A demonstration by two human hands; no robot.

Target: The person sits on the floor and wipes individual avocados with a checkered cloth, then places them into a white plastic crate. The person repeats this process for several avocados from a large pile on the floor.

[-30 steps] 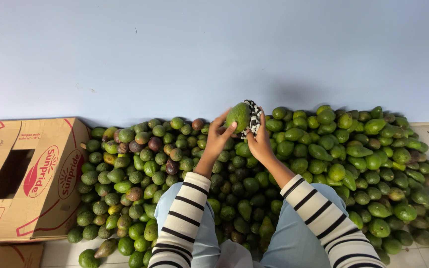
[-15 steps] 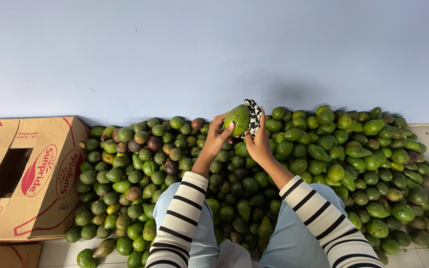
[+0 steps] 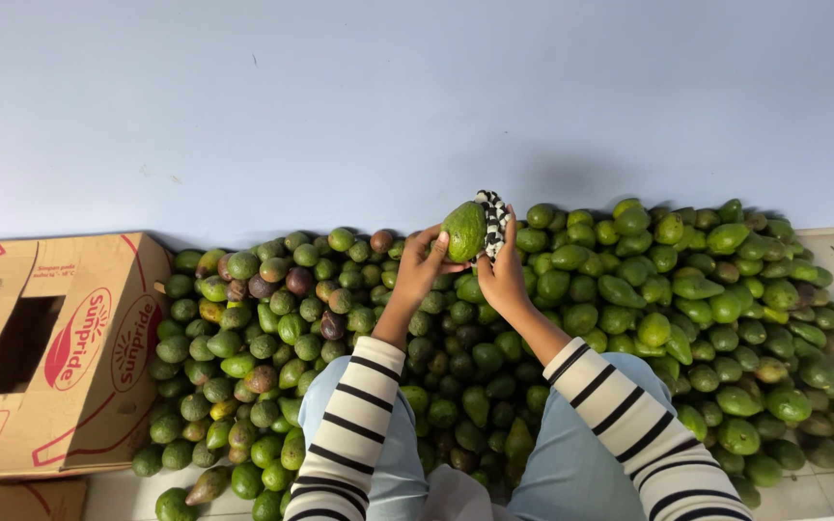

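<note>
The left hand (image 3: 420,267) grips a large green oval avocado (image 3: 464,231) above the heap of green avocados (image 3: 571,318) on the floor, while the right hand (image 3: 504,273) presses a black-and-white patterned cloth (image 3: 493,224) against its side.

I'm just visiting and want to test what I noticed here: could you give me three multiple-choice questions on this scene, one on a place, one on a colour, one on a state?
1. Where does the cardboard box stand?
A. left of the avocado pile
B. on top of the pile
C. behind the person

2. What colour is the avocado held up over the pile?
A. dark purple
B. green
C. yellow

3. What is the right hand doing?
A. resting flat on the floor
B. pressing a black-and-white cloth against the avocado
C. reaching into the box

Answers: 1 A, the box sits at the pile's left edge; 2 B, its skin is plainly green; 3 B, the cloth lies between the right hand and the fruit, which the left hand holds.
</note>
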